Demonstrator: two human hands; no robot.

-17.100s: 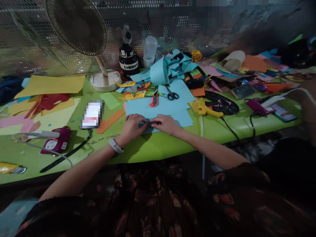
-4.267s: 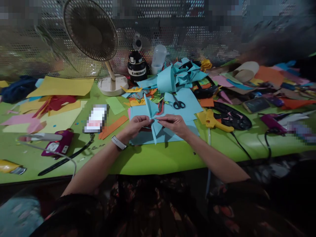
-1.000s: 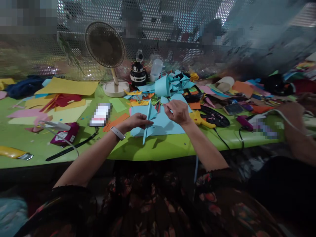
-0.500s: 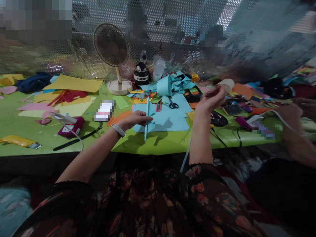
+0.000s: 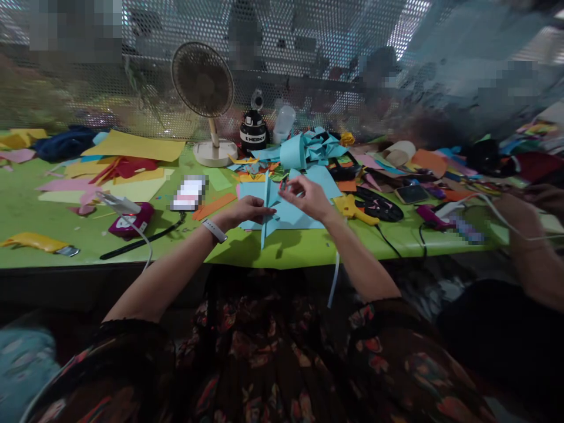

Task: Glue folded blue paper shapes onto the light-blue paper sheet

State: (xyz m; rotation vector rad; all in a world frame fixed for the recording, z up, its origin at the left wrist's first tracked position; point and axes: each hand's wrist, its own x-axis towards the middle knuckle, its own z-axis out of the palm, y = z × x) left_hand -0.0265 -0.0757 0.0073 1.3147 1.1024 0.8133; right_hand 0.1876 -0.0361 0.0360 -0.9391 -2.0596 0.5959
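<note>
My left hand (image 5: 247,214) pinches a narrow folded piece of light blue paper (image 5: 265,194), seen nearly edge-on and held upright above the table's front part. Just to its right, my right hand (image 5: 308,198) is closed, thumb and fingertips together. Whether something small sits between those fingertips cannot be made out. They overlap a red and black object lying behind them. Flat light blue sheets (image 5: 308,222) lie beneath both hands. A yellow glue gun (image 5: 352,210) with a black cord rests right of my right wrist.
A fan (image 5: 215,151), a black bottle (image 5: 253,134) and crumpled blue paper (image 5: 319,147) stand behind. Left are a phone (image 5: 189,192), a purple power block (image 5: 132,222) and a yellow cutter (image 5: 39,242). Another person's arm (image 5: 520,235) is at right.
My right hand has come down and left from the far right to beside the blue paper, uncovering the glue gun. The left hand keeps its pinch nearly in place.
</note>
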